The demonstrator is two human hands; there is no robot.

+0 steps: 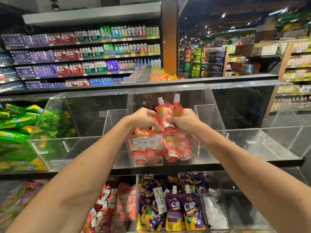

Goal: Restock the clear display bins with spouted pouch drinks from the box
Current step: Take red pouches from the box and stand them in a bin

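While the right hand (186, 121) grips two red-and-white spouted plastic pouches (165, 116) with curled fingers, the left hand (143, 118) pinches their edge above the clear acrylic bin (209, 118).

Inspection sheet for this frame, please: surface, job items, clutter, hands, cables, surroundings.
Surface: black shelf ledge carrying clear bins.
Job's things: two held pouches, red, upright with spouts up, above the middle bin; stocked red pouches lie inside it behind a 14.90 price tag; box not in view.
Clutter: nothing seen.
Grippers: right hand grips the held pouches; left hand pinches them low on their left edge.
Cables: nothing seen.
Surroundings: green pouches at left, purple pouches in the lower tier, bottled-drink shelves behind, store aisles beyond.
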